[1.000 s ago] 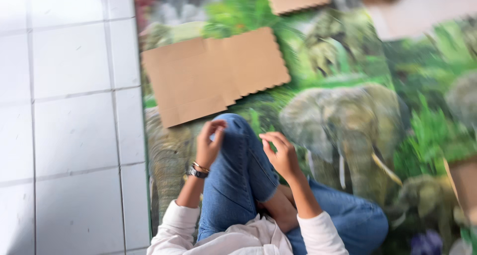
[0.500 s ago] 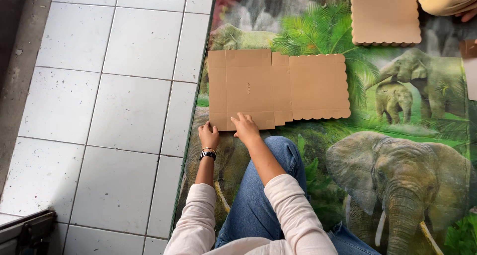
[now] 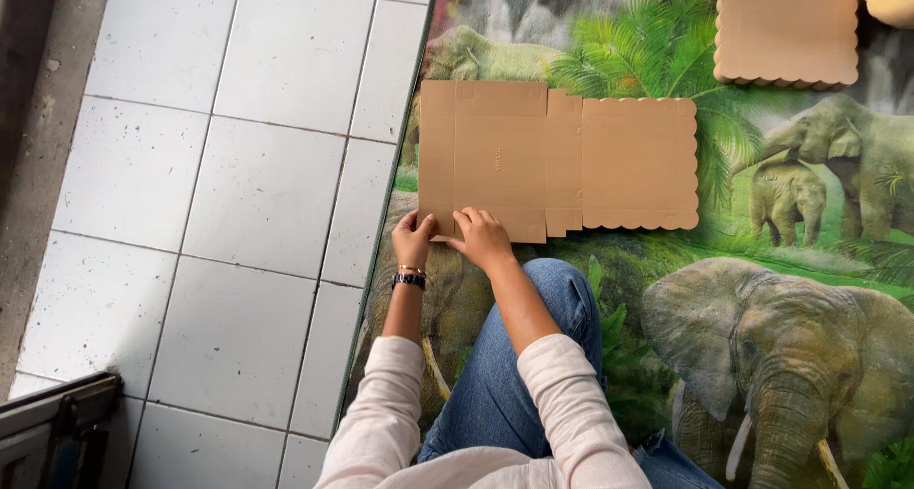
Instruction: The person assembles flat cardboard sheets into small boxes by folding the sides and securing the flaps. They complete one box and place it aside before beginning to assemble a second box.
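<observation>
A flat, unfolded brown cardboard box blank (image 3: 557, 160) with scalloped edges lies on a floor mat printed with elephants and palms (image 3: 790, 289). My left hand (image 3: 413, 239) pinches its near left corner, thumb on top. My right hand (image 3: 484, 238) rests right beside it, fingers pressing on the same near edge of the cardboard. I sit on the mat with one knee in blue jeans (image 3: 519, 356) bent under my arms. A dark watch and a thin bracelet sit on my left wrist.
A stack of similar scalloped cardboard blanks (image 3: 786, 30) lies at the far right of the mat. White floor tiles (image 3: 219, 165) spread to the left of the mat. A dark metal object (image 3: 57, 432) sits at the bottom left corner.
Both hands moved from my knee out to the cardboard's near edge and now hold it at its left corner. The view has swung, bringing the tiles in at the left.
</observation>
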